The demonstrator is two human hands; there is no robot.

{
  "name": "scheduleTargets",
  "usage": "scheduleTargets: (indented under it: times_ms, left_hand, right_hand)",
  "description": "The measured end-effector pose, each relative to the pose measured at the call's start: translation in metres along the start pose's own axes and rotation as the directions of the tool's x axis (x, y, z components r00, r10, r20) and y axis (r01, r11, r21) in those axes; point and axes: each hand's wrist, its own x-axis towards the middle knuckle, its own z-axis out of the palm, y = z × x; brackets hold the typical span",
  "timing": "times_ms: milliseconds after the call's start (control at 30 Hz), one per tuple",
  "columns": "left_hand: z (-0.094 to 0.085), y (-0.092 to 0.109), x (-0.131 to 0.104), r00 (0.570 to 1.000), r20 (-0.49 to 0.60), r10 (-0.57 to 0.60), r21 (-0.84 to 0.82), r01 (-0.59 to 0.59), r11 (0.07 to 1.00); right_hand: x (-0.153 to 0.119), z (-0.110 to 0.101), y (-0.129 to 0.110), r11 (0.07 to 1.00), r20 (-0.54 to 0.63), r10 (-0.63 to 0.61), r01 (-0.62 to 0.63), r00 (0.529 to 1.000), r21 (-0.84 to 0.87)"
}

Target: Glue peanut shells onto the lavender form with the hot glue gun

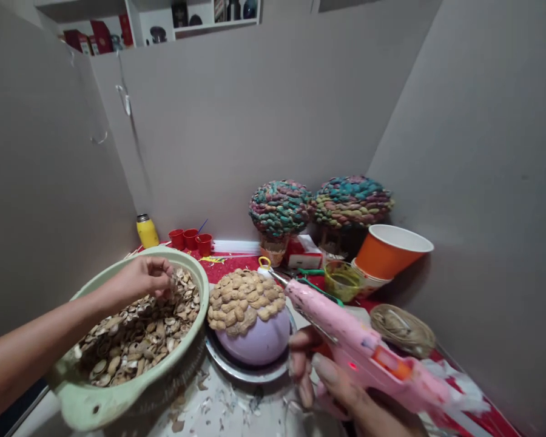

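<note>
My left hand [152, 276] hovers over a pale green basin [199, 273] heaped with peanut shells [141, 346]. Its fingers are bent together, and what they pinch, if anything, does not show. A pink hot glue gun [332, 315] is in my right hand [341, 382], its metal nozzle pointing up and left. Close to the nozzle, a lilac balloon [257, 340] rests in a round metal dish [250, 375]. Rows of peanut shells [246, 294] cover the balloon's upper part; its lower side is bare and smooth.
Behind stand two ball-shaped trees with coloured shells [279, 206], red cups [190, 238], a yellow bottle [147, 232] and white sticks [236, 247]. To the right are an orange paper bucket [391, 255], a yellowish bowl [341, 282] and coiled twine [403, 328]. Shell crumbs litter the white surface [222, 406].
</note>
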Motion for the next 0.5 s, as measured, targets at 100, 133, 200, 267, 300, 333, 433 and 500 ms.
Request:
scheduleTargets:
  times_ms: [100,133,200,267,300,333,433,500]
  left_hand:
    - [0.008,0.007,-0.007,1.0,0.02,-0.006,-0.034,0.007,0.999]
    - [0.012,0.01,-0.008,1.0,0.028,-0.003,-0.042,0.005,0.999]
    - [0.022,0.018,-0.01,0.998,0.055,0.0,-0.067,0.004,0.998]
    - [0.035,0.028,-0.014,0.994,0.106,-0.002,-0.102,0.013,0.995]
    - [0.042,0.033,-0.016,0.99,0.138,-0.003,-0.121,0.02,0.992]
    - [0.049,0.038,-0.02,0.985,0.174,-0.003,-0.134,0.027,0.991]
    - [0.072,0.048,-0.031,0.956,0.294,0.007,-0.17,0.045,0.984]
    - [0.087,0.05,-0.038,0.932,0.362,0.0,-0.175,0.068,0.982]
  right_hand:
    - [0.0,0.0,0.003,1.0,-0.011,0.012,-0.012,1.0,0.011]
    - [-0.001,0.0,0.005,1.0,-0.011,0.028,-0.028,1.0,0.003]
    - [-0.003,0.0,0.008,0.998,-0.004,0.067,-0.067,0.998,-0.021]
    - [-0.003,0.001,0.01,0.996,0.01,0.077,-0.077,0.997,-0.035]
    - [-0.003,0.002,0.011,0.997,0.011,0.068,-0.068,0.998,-0.032]
    - [-0.002,0.004,0.012,0.998,0.013,0.053,-0.053,0.998,-0.02]
    - [-0.001,0.009,0.011,0.999,0.049,0.003,-0.005,0.999,0.033]
    - [0.0,0.011,0.008,0.999,0.095,-0.028,0.023,0.995,0.048]
